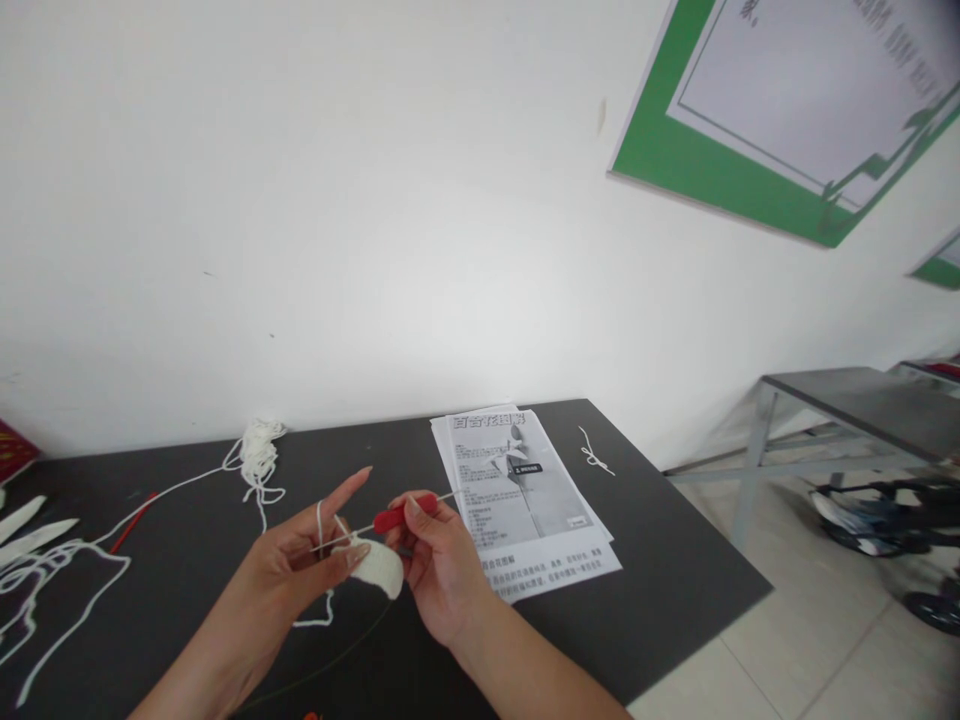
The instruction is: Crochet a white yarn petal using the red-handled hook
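My left hand (307,560) pinches a small white crocheted piece (381,570) between thumb and fingers. White yarn loops around its raised index finger. In my right hand (439,560) is a crochet hook with a red handle (405,512), held between thumb and fingers. The thin metal shaft points left and reaches the crocheted piece near my left fingertips. Whether a loop sits on the hook tip is too small to tell. A thin dark strand curves below the piece across the table.
On the dark table (675,600), printed sheets (525,490) lie behind my right hand. A bundle of white yarn (260,450) sits near the wall, with loose strands and white leaf-shaped pieces (37,540) at left. A red stick (135,520) and a short yarn scrap (596,455) lie there too.
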`<state>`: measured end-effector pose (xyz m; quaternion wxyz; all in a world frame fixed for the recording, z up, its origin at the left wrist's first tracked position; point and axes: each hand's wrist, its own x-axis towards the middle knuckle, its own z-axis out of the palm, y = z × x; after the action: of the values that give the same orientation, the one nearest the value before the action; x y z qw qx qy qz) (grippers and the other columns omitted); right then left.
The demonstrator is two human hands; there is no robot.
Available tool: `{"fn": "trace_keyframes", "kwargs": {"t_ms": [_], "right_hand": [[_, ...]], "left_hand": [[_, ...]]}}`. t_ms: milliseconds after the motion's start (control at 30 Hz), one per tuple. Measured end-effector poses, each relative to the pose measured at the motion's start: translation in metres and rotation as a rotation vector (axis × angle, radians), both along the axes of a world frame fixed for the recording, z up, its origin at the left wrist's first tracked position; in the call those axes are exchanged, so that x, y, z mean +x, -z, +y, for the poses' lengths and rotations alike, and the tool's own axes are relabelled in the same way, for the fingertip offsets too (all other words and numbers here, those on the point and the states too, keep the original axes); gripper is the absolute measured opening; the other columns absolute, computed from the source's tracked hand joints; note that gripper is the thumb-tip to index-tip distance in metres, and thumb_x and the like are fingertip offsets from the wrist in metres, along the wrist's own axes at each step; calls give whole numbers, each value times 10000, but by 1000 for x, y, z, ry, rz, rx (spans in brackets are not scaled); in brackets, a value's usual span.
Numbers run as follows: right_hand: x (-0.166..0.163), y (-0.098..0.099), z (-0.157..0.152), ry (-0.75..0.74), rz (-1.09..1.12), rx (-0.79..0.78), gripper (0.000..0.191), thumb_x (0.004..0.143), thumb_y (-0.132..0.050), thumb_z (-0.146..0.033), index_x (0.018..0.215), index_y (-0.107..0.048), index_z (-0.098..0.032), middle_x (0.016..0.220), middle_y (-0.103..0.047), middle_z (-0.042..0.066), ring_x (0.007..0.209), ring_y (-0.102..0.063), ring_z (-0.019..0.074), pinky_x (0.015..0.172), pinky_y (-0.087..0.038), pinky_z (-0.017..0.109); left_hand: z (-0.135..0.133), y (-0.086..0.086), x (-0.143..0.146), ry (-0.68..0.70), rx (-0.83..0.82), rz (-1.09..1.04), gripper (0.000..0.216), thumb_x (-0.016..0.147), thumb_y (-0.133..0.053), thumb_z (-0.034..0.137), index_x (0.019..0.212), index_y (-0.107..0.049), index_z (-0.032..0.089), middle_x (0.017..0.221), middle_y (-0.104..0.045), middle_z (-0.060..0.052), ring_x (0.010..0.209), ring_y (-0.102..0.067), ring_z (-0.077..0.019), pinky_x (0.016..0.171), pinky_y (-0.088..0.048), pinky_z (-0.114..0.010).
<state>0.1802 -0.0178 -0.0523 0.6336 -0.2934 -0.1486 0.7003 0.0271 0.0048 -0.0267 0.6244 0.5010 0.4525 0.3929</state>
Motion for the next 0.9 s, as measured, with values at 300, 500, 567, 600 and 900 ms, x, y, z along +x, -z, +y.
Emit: {"fn": "trace_keyframes", "kwargs": {"t_ms": [300, 500, 567, 600, 900], "right_hand": [[0, 1, 0, -3, 4, 19, 190, 692, -800, -282, 771, -699, -142, 719, -726, 47, 556, -577, 90, 523, -438, 178], [0, 1, 0, -5, -7, 20, 182, 710, -783, -281, 785, -697, -139, 710, -725, 53, 563, -580, 93, 527, -442, 179], [0, 1, 0, -2, -7, 14, 189, 700, -791, -282, 782, -696, -141, 706, -723, 49, 563, -579, 94, 528, -441, 180], [0, 1, 0, -1, -9, 12, 193, 695, -796, -283, 782, -696, -142, 710, -725, 48, 562, -578, 93, 527, -439, 179], [0, 0, 0, -2, -10, 12, 197, 690, -795, -281, 781, -691, -141, 719, -725, 50, 553, -574, 90, 526, -436, 178]], "left_hand": [[0, -1, -1, -7, 29, 9, 452, 633, -826, 294, 1066, -705, 245, 641, -631, 20, 662, -602, -194, 644, -461, -270], [0, -2, 0, -5, 22, 3, 479, 626, -831, 270, 1090, -717, 248, 654, -644, 16, 658, -596, -184, 649, -458, -261], [-1, -2, 1, -17, 12, -18, 559, 629, -829, 273, 1168, -679, 275, 636, -619, 39, 632, -574, -162, 623, -441, -244], [-2, -1, 1, -29, 8, -30, 613, 631, -827, 277, 1217, -647, 285, 627, -604, 49, 614, -559, -152, 605, -429, -238], [-2, 3, 1, 1, -1, -29, 745, 672, -802, 311, 1358, -513, 287, 645, -572, 58, 607, -529, -136, 582, -395, -230]]}}
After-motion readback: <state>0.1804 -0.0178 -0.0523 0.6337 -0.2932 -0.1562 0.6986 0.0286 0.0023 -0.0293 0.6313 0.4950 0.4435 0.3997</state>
